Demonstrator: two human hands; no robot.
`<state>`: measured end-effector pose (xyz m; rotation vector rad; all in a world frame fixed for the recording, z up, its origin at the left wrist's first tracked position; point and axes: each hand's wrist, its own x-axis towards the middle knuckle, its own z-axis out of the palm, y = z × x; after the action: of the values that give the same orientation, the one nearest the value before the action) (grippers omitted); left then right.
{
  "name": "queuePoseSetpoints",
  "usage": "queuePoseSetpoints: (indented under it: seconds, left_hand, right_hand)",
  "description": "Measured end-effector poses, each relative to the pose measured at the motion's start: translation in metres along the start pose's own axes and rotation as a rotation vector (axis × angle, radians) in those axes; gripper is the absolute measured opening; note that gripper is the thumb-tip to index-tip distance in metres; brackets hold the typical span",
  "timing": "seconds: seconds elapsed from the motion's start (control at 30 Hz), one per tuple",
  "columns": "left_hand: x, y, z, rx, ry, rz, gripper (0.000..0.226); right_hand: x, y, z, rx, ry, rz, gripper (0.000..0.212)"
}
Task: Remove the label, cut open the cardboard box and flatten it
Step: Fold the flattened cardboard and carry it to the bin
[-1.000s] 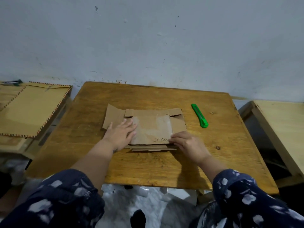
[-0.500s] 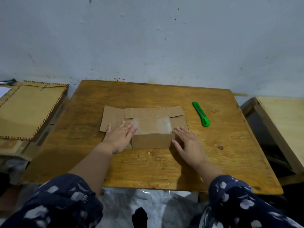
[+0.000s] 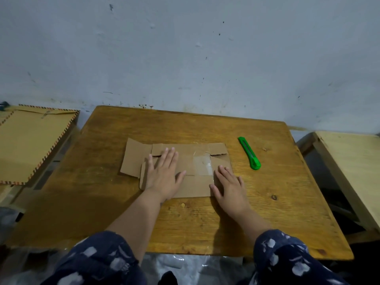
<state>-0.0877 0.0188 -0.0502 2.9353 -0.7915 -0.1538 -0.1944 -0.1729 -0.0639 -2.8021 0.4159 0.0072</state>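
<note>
Both palms lie spread and flat, gripping nothing: the left hand (image 3: 164,173) and right hand (image 3: 230,188) press the cardboard box (image 3: 195,161) flat at the middle of the wooden table (image 3: 205,223). The green utility knife (image 3: 249,153) lies apart to the right, likely finished with. A scuffed pale wall (image 3: 185,58) stands beyond.

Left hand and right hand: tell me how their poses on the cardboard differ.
The left hand lies wholly on the flattened cardboard box, left of its middle; the right hand sits at its right near corner, partly over the wooden table. The left hand reaches farther toward the wall than the right hand. Both are open, palms down, pressing, holding nothing.
</note>
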Motion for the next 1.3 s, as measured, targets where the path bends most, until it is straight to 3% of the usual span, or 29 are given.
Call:
queuePoseSetpoints:
  seconds: [0.23,0.47,0.73,0.87,1.03,1.17,1.3]
  left_hand:
    - [0.009,0.0,0.028,-0.047,-0.005,-0.018,0.07]
    - [0.007,-0.002,0.036,-0.098,0.062,-0.012,0.076]
    - [0.008,-0.002,0.035,-0.102,0.051,-0.006,0.076]
    - [0.008,-0.002,0.033,-0.078,0.035,-0.002,0.075]
    - [0.008,-0.002,0.032,-0.059,0.015,0.005,0.076]
    - [0.008,-0.002,0.032,-0.07,0.021,0.005,0.074]
    - [0.007,-0.002,0.032,-0.084,0.023,0.005,0.072]
  right_hand:
    - [0.025,0.017,-0.008,0.088,0.085,0.037,0.058]
    - [0.055,0.023,-0.001,0.138,-0.004,0.129,0.063]
    - [0.055,-0.003,-0.015,0.616,0.076,0.118,0.067]
    - [0.059,-0.029,-0.02,0.725,-0.07,0.07,0.068]
    - [0.068,-0.057,-0.008,0.518,-0.221,-0.063,0.056]
    - [0.07,-0.059,0.011,0.197,-0.181,-0.173,0.055]
    - [0.069,-0.061,0.024,-0.013,-0.122,-0.211,0.071]
